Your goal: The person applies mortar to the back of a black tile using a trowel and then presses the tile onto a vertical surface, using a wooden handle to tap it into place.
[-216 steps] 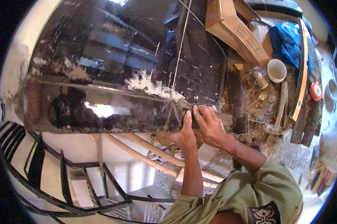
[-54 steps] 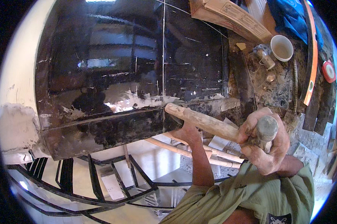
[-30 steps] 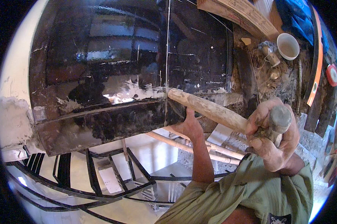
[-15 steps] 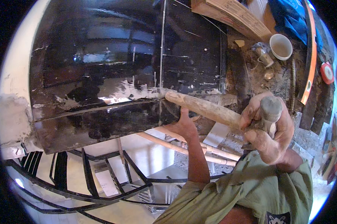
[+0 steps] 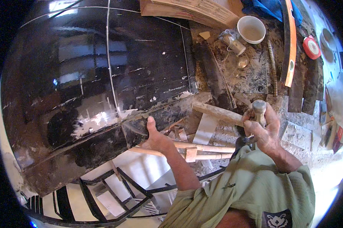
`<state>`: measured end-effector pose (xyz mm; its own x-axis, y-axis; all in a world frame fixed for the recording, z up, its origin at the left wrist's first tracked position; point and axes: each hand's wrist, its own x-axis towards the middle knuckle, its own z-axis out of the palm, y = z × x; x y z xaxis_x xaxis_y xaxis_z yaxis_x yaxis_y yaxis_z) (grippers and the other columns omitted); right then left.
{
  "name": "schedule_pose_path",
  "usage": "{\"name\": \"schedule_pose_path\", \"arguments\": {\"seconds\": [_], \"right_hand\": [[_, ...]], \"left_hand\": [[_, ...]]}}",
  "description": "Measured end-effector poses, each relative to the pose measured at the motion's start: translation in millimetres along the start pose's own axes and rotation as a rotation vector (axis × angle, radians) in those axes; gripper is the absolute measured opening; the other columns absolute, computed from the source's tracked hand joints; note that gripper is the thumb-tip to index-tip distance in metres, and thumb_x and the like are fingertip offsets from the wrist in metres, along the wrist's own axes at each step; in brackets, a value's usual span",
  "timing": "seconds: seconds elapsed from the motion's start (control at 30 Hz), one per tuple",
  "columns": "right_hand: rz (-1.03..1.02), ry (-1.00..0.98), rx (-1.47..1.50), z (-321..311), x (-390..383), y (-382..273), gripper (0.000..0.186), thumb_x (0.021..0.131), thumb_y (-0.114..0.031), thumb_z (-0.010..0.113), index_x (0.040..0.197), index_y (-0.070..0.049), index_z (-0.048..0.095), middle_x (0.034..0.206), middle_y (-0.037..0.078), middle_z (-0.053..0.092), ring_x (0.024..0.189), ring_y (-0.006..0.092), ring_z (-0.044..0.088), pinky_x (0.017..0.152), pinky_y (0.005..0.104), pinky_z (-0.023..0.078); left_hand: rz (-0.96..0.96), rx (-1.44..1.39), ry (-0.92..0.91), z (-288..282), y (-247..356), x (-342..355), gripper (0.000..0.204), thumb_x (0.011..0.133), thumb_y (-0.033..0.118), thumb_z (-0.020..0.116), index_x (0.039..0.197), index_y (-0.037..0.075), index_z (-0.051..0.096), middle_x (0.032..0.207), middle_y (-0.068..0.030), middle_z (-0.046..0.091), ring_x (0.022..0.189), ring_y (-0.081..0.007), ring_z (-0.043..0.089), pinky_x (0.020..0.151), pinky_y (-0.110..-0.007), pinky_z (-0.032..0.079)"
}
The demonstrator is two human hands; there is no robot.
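My right hand (image 5: 269, 131) is closed around the head end of a hammer (image 5: 219, 114). Its metal face points up from the fist, and the wooden handle sticks out to the left, its tip near the floor's front edge. At that edge my left hand (image 5: 158, 141) grips a dark narrow tile strip (image 5: 103, 148), thumb on top; the fingers beneath are hidden. Behind the strip lie large glossy black tiles (image 5: 141, 57), parted by a pale joint. Light smears of paste (image 5: 91, 123) mark the tile near the strip.
Beyond the tiles are a cardboard box (image 5: 194, 13), a white bowl (image 5: 251, 29) and a tipped cup (image 5: 236, 46). An orange level (image 5: 289, 53) and red tape measure (image 5: 312, 47) lie far right. Below the front edge are bamboo poles (image 5: 213, 148) and black metal railing (image 5: 89, 197).
The view has shifted, so the tiles appear farther left and lower. The hammer handle's tip has drawn back rightward from the tile joint. My left hand still grips the strip's edge.
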<state>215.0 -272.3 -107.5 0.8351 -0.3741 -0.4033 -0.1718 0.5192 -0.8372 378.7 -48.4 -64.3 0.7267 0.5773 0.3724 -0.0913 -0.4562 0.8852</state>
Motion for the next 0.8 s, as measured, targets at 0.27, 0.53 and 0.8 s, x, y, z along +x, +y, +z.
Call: {"name": "schedule_pose_path", "arguments": {"seconds": [0.27,0.53,0.8], "right_hand": [[0.097,0.063,-0.003,-4,12,31,0.029,0.08,-0.014,0.067,0.104,-0.003,0.053,0.084,0.005,0.06,0.069,0.0097,0.056,0.059,0.0272,0.048],[0.046,0.072,0.02,7,15,34,0.029,0.08,-0.011,0.066,0.104,-0.003,0.052,0.087,0.006,0.062,0.068,0.0095,0.056,0.059,0.0265,0.047],[-0.005,-0.011,0.127,25,16,17,0.032,0.081,-0.011,0.065,0.108,-0.002,0.051,0.088,0.006,0.062,0.072,0.0103,0.055,0.061,0.0262,0.046]], "left_hand": [[0.016,0.015,0.065,1,-5,4,0.064,0.068,0.005,0.08,0.12,-0.013,0.048,0.119,-0.02,0.058,0.097,-0.0275,0.061,0.09,-0.037,0.054],[-0.009,0.052,0.114,3,-8,0,0.06,0.07,0.011,0.08,0.115,-0.013,0.049,0.113,-0.0202,0.06,0.094,-0.0268,0.061,0.085,-0.036,0.056],[0.096,-0.053,0.005,0,-9,7,0.063,0.069,0.006,0.079,0.121,-0.011,0.049,0.122,-0.0197,0.057,0.099,-0.0271,0.061,0.089,-0.038,0.054]]}}
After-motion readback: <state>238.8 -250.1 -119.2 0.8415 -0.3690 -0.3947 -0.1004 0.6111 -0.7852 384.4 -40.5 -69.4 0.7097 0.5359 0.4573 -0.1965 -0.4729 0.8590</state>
